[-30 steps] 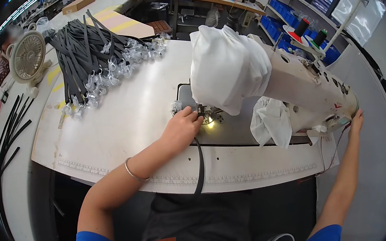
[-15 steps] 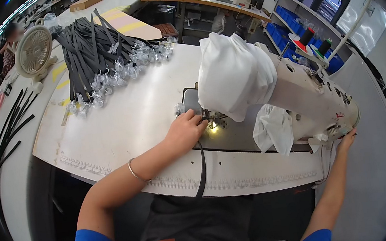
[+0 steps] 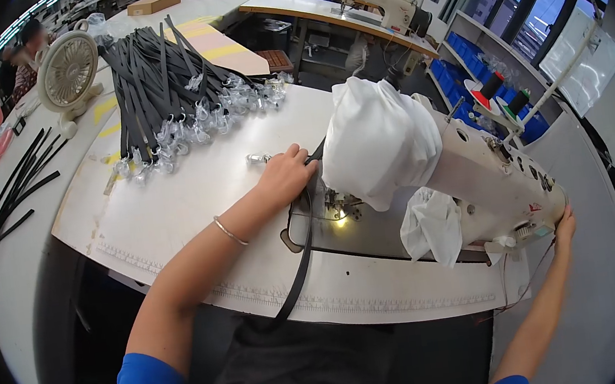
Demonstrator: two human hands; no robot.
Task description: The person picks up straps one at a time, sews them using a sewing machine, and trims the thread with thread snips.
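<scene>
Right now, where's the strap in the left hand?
Head view, middle: the strap runs from the left hand down over the table's near edge, passing left of the machine's light.

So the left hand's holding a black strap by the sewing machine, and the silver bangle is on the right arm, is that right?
Not quite: the head view shows the silver bangle on the left arm. The left hand is indeed holding a black strap by the sewing machine.

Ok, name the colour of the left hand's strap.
The strap is black; the head view shows it best.
</scene>
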